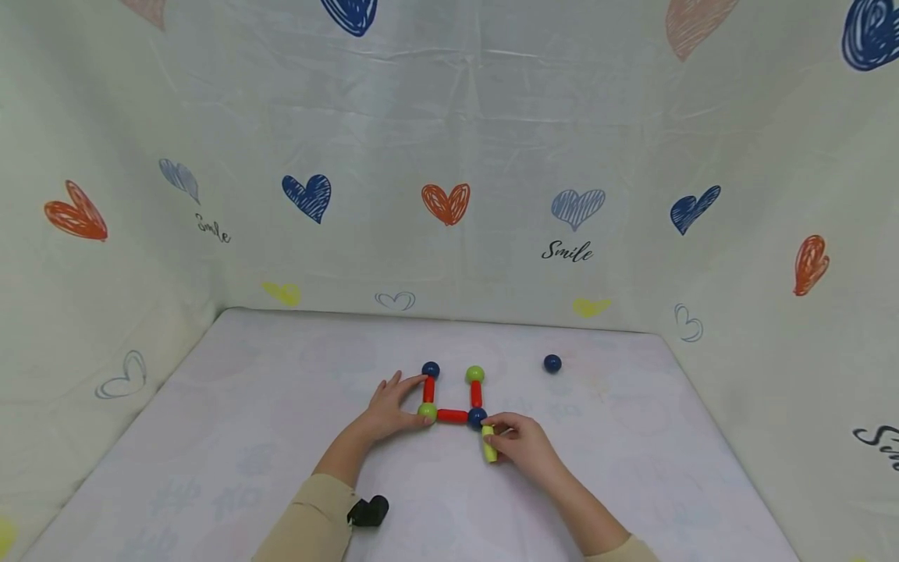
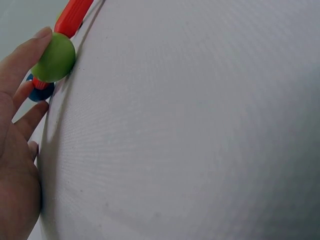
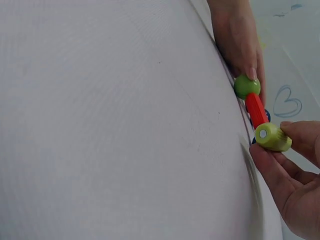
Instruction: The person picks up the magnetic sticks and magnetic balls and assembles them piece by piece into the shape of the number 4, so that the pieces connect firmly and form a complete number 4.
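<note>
On the white table lies a magnetic ball-and-stick figure of red sticks (image 1: 453, 416) joined by balls. Its left side runs from a green ball (image 1: 427, 411) up to a blue ball (image 1: 431, 369). My left hand (image 1: 385, 412) holds this side, thumb at the green ball and index finger near the blue one; its other fingers are spread. Another green ball (image 1: 475, 375) tops the right side. In my right hand (image 1: 525, 448) a yellow-green stick (image 3: 274, 137) is pinched between thumb and fingers, one end at the lower right blue ball (image 1: 477, 417). Whether they touch is hidden by fingertips.
A loose blue ball (image 1: 552, 364) lies farther back on the right of the table (image 1: 618, 437). Behind the table hangs a white cloth (image 1: 506, 156) printed with hearts. A black heart-shaped piece (image 1: 368, 511) shows beside the left sleeve.
</note>
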{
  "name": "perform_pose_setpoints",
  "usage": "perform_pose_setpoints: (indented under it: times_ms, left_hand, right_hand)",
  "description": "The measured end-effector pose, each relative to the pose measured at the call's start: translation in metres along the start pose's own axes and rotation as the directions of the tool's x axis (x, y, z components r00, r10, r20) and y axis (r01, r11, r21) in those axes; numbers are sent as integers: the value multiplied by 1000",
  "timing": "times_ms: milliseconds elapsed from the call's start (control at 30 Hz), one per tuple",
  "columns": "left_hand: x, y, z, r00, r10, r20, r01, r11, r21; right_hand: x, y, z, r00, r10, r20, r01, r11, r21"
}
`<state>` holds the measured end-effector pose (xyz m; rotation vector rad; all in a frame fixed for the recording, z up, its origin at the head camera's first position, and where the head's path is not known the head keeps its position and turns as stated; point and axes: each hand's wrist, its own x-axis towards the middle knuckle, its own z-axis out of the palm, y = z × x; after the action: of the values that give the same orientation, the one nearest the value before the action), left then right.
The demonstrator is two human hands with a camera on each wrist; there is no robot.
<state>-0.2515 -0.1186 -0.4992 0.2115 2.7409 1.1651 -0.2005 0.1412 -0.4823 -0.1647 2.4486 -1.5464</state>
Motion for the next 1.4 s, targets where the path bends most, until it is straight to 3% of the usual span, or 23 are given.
perform_pose_setpoints:
  times_ms: [733, 1400]
  left_hand:
    - [2, -4, 0, 1000, 0, 6, 1, 1000, -3]
    - [2, -4, -1, 1000, 6, 15, -5, 1000, -8]
  right_hand:
    - [5, -4, 18, 990, 70, -118, -70, 998, 5]
    - [8, -6, 20, 988, 91, -125, -99, 993, -61]
